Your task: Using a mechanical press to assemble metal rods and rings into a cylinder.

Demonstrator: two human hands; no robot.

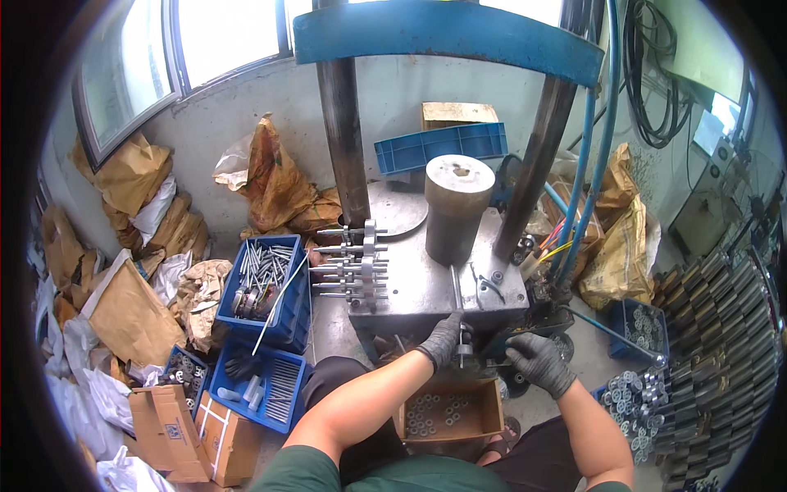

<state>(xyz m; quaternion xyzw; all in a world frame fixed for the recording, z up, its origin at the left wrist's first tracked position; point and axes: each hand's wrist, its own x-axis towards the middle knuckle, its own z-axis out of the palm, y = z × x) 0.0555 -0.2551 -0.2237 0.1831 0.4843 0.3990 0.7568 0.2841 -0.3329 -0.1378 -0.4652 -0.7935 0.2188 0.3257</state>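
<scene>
My left hand (443, 339), in a dark glove, is closed round a metal shaft (457, 283) at the front edge of the press table. The shaft's far end points toward the foot of the press ram (459, 209). Close to my fingers, a small disc-like metal part (466, 350) sits on the shaft. To its right, my gloved right hand (539, 362) is held apart, fingers curled; what they hold, if anything, cannot be made out. Pliers (489, 284) lie on the press table (410, 283). Several shafts with discs (373, 266) are lined up along the table's left edge.
Below my hands stands an open box (451, 439) with several small metal rings. Blue crates hold metal rods (266, 266) and more shafts (283, 389) at left. Metal wheels (631, 402) and stacked dark parts (721, 344) stand at right. Press columns (343, 139) rise behind.
</scene>
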